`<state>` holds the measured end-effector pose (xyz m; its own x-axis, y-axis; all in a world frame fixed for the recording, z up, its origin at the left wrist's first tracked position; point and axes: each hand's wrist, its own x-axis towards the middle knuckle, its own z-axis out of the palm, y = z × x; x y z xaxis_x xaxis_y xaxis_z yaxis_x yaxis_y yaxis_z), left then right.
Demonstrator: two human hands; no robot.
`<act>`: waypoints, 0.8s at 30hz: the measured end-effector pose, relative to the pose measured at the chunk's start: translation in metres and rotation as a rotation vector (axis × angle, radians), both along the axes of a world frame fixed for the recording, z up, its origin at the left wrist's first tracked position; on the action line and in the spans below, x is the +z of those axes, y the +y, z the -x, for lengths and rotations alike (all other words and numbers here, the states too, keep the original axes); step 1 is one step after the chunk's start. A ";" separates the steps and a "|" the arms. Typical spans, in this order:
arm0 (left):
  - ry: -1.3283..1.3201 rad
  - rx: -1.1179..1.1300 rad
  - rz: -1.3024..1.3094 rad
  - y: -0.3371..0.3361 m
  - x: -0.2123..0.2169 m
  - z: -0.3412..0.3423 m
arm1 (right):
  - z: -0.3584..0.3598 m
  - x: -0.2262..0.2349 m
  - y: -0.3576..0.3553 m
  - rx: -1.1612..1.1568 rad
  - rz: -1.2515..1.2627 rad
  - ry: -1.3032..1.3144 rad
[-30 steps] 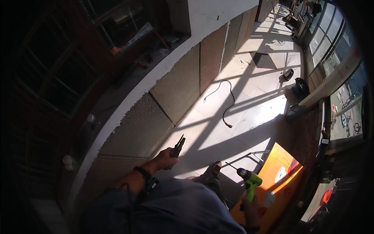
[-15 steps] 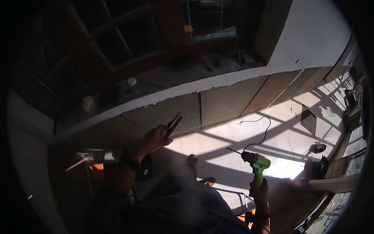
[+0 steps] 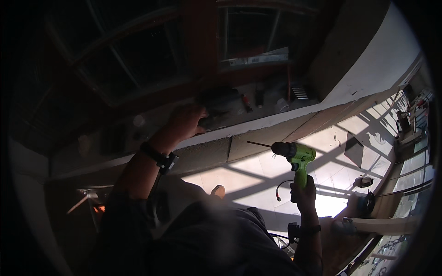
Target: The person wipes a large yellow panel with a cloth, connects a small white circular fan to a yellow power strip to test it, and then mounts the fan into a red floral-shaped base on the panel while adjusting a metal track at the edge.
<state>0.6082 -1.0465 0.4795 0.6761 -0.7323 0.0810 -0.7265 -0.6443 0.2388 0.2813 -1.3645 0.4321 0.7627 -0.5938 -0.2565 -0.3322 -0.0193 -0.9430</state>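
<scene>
"What were your fingers doing?"

"Those of my right hand (image 3: 305, 194) were clamped around the handle of a lime-green, pistol-shaped drill (image 3: 304, 155) with a black chuck. My left hand (image 3: 185, 121) hung over a dark window sill with a white front edge (image 3: 262, 123). Thumb and forefinger looked parted there; whether they held anything in that shadow, I could not tell."

"And the drill?"

"Out to my right, above the pale tiled floor (image 3: 255, 170) barred with sunlight, its long thin metal bit (image 3: 258, 144) pointing leftward. How near the tip came to the grey-brown wall panels (image 3: 209, 151), the view did not settle."

"How was that best handled?"

"I judged that the right wrist wanted to be steady, the bit clear of wall and left forearm, and the forefinger off the trigger; I could not make out where it lay."

"And at the sill?"

"Near my left fingers sat a bulky black thing (image 3: 218, 95); farther right, a red-and-black hand tool (image 3: 247, 102) and a whitish cup (image 3: 282, 106). Slow and light seemed right, since groping in that gloom could have knocked something off."

"Underfoot?"

"A black cable with a red end (image 3: 278, 197), worth stepping around."
</scene>
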 end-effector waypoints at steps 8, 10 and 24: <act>0.077 0.020 -0.003 -0.001 0.003 -0.013 | -0.079 0.026 -0.028 0.100 0.081 -0.053; 0.052 0.042 0.018 -0.003 0.004 -0.011 | -0.094 0.024 -0.043 0.154 0.130 -0.107; -0.124 0.268 0.109 -0.010 -0.018 0.009 | -0.195 0.003 -0.163 0.232 0.336 -0.236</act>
